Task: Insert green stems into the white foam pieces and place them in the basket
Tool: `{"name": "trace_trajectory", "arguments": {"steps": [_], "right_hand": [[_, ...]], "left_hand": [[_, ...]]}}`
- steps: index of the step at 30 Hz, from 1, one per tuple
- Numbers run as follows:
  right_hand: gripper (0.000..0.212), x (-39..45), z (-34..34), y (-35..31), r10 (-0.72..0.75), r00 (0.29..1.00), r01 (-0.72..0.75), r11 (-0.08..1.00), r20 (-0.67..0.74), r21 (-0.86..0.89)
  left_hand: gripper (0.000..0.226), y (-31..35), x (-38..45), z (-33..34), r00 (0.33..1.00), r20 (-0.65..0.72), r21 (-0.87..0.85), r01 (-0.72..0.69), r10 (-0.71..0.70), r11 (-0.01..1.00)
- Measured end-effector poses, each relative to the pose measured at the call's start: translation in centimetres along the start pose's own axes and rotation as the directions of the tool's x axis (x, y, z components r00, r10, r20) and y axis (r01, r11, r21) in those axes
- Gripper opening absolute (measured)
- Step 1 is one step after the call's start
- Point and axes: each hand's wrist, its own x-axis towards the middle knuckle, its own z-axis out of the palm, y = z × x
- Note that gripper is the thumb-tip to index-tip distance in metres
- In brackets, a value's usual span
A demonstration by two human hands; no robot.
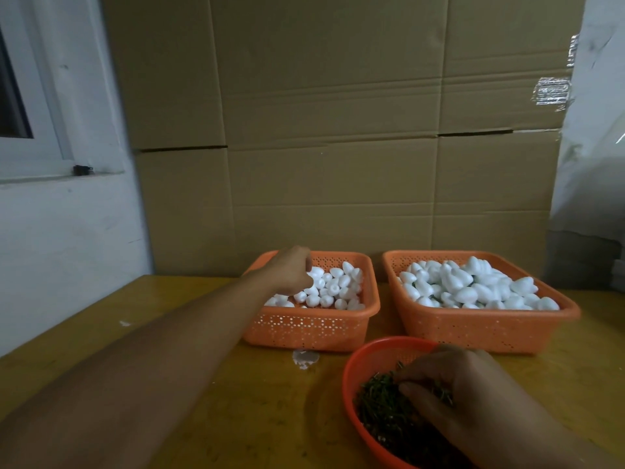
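Two orange perforated baskets stand at the back of the wooden table. The left basket (314, 328) holds several small white foam pieces (338, 287). My left hand (291, 269) reaches into its far left corner, fingers curled down among the pieces; what they hold is hidden. The right basket (480, 328) is heaped with larger white foam pieces (473, 286). Close to me, a round orange bowl (351, 377) holds green stems (382, 411). My right hand (463, 394) is in the bowl, fingertips curled into the stems.
Tall cardboard boxes (338, 130) form a wall right behind the baskets. A white wall with a window frame (40, 130) is at the left. A white smear (305, 357) marks the table (209, 401) in front of the left basket.
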Motion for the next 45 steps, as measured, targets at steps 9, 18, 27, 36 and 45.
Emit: {"name": "trace_trajectory", "arguments": {"steps": [9, 18, 27, 36, 45], "right_hand": [[0.031, -0.1, -0.1, -0.2, 0.036, 0.999, -0.036, 0.999, 0.003, -0.028], [0.022, -0.2, 0.5, 0.5, 0.071, 0.989, -0.055, 0.991, 0.133, -0.121], [0.042, 0.4, 0.9, 0.7, 0.171, 0.952, -0.111, 0.966, 0.256, -0.234], [0.022, 1.4, 1.7, -0.7, 0.182, 0.921, -0.098, 0.964, 0.344, -0.249], [0.017, 1.1, 1.6, -0.1, 0.196, 0.955, -0.176, 0.979, 0.224, -0.105]], "left_hand": [[0.026, 4.0, -9.3, 0.3, 0.873, -0.438, -0.342, -0.382, 0.214, 0.859], [0.029, 7.7, -16.8, 0.5, 0.813, -0.508, -0.455, -0.533, 0.284, 0.713], [0.033, 7.7, -18.5, 2.1, 0.881, -0.395, -0.646, -0.468, 0.260, 0.603], [0.013, 8.8, -19.2, 2.6, 0.979, -0.127, -0.965, -0.159, 0.159, 0.211], [0.035, 8.3, -19.1, 2.3, 0.985, 0.010, -0.999, 0.017, 0.172, -0.040]]}}
